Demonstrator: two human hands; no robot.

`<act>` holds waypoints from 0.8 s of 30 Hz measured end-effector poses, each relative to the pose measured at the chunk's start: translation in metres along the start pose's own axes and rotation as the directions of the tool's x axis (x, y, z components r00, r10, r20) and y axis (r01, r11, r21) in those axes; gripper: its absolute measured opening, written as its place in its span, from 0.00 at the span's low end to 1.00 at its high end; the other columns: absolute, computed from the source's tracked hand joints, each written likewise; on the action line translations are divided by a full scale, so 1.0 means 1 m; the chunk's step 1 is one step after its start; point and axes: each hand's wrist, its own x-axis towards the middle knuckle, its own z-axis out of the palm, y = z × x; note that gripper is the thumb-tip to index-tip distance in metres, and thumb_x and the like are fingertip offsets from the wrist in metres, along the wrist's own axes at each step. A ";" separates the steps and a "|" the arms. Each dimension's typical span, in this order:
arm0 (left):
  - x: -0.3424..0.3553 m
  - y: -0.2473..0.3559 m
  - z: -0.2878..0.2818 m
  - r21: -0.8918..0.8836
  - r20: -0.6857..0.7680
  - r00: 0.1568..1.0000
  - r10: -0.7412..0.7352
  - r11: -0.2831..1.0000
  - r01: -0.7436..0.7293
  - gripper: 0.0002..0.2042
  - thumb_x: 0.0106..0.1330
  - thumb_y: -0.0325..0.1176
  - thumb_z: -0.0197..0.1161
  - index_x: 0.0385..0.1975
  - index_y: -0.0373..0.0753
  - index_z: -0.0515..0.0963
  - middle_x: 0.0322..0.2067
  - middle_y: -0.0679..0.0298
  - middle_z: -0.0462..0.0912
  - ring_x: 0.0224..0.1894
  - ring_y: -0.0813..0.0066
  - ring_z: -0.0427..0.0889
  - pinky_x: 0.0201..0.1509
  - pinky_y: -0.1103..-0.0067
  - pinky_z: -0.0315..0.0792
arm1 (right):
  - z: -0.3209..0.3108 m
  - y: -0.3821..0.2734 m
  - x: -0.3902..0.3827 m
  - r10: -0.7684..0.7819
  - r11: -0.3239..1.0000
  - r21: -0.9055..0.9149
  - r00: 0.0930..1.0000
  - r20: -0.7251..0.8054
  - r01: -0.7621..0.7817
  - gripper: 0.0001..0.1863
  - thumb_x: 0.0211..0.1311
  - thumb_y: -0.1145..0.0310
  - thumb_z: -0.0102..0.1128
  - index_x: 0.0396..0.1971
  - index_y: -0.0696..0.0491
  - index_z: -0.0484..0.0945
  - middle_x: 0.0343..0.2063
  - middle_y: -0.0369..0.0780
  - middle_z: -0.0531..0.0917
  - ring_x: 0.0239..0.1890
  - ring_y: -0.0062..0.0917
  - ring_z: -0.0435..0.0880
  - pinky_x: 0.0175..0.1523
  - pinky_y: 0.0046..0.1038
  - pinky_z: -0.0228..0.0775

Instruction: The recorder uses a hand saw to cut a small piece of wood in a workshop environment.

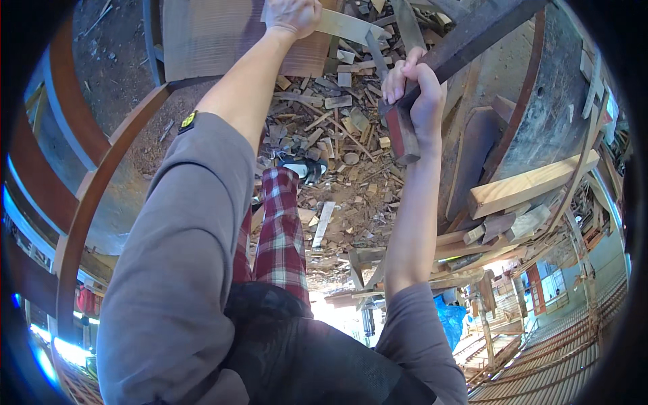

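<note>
My left hand is at the top edge, its fingers curled down at the near end of a pale wooden strip. Beneath it lies a wide brown board; the picture's edge cuts off part of the hand. My right hand is wrapped round a dark wooden bar that slants up to the right. A reddish block-like end sticks out below that fist. A thin grey strip runs from near my right fingers up to the pale strip; how they join is unclear.
Wood offcuts litter the ground around my sandalled foot. Curved brown wooden frames rise on the left. To the right, a squared timber lies over stacked boards. A blue plastic sheet hangs lower right.
</note>
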 end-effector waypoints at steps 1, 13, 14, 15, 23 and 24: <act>0.002 0.002 0.001 0.007 0.005 1.000 -0.005 1.000 0.005 0.32 0.58 0.39 0.52 0.66 0.40 0.64 0.70 0.55 0.56 0.74 0.48 0.42 0.66 0.33 0.34 | 0.006 -0.003 0.002 -0.031 0.999 -0.035 0.999 -0.043 0.029 0.04 0.57 0.76 0.47 0.24 0.53 0.65 0.10 0.35 0.67 0.13 0.21 0.67 0.24 0.24 0.62; 0.009 0.016 0.005 -0.076 -0.004 1.000 0.001 0.997 -0.001 0.35 0.55 0.38 0.54 0.68 0.39 0.60 0.71 0.54 0.52 0.75 0.48 0.39 0.68 0.35 0.32 | -0.017 0.010 0.021 -0.007 0.999 0.050 1.000 -0.007 0.007 0.02 0.56 0.75 0.46 0.25 0.53 0.64 0.11 0.36 0.66 0.13 0.23 0.66 0.24 0.25 0.61; 0.007 0.014 0.004 -0.076 -0.002 1.000 0.006 0.997 -0.006 0.35 0.55 0.38 0.54 0.68 0.39 0.60 0.71 0.54 0.52 0.75 0.48 0.39 0.68 0.35 0.32 | -0.015 0.012 0.021 0.030 0.999 0.015 0.999 0.011 -0.030 0.02 0.56 0.74 0.44 0.25 0.51 0.64 0.11 0.35 0.65 0.14 0.23 0.65 0.26 0.25 0.60; 0.005 0.012 0.004 -0.088 0.006 1.000 -0.025 0.996 0.026 0.35 0.56 0.37 0.54 0.68 0.38 0.60 0.71 0.55 0.52 0.75 0.50 0.40 0.68 0.35 0.31 | -0.015 0.012 0.021 0.025 0.999 0.034 1.000 0.017 -0.025 0.02 0.55 0.74 0.44 0.25 0.51 0.64 0.10 0.35 0.64 0.13 0.23 0.64 0.25 0.24 0.59; -0.009 0.008 0.009 -0.195 -0.070 0.972 -0.225 0.959 0.208 0.34 0.62 0.41 0.52 0.68 0.34 0.57 0.72 0.55 0.49 0.75 0.55 0.42 0.72 0.45 0.30 | -0.016 -0.005 0.047 -0.025 0.999 0.021 0.998 0.065 0.024 0.01 0.52 0.76 0.47 0.23 0.55 0.66 0.09 0.37 0.67 0.11 0.23 0.67 0.19 0.25 0.63; -0.007 0.005 0.010 -0.360 -0.072 0.953 -0.294 0.899 0.250 0.34 0.62 0.42 0.52 0.69 0.36 0.56 0.73 0.55 0.48 0.75 0.55 0.42 0.71 0.43 0.30 | -0.014 -0.005 0.048 -0.042 0.999 0.003 0.996 0.083 0.041 0.01 0.51 0.76 0.47 0.23 0.55 0.66 0.09 0.37 0.67 0.11 0.23 0.67 0.19 0.25 0.62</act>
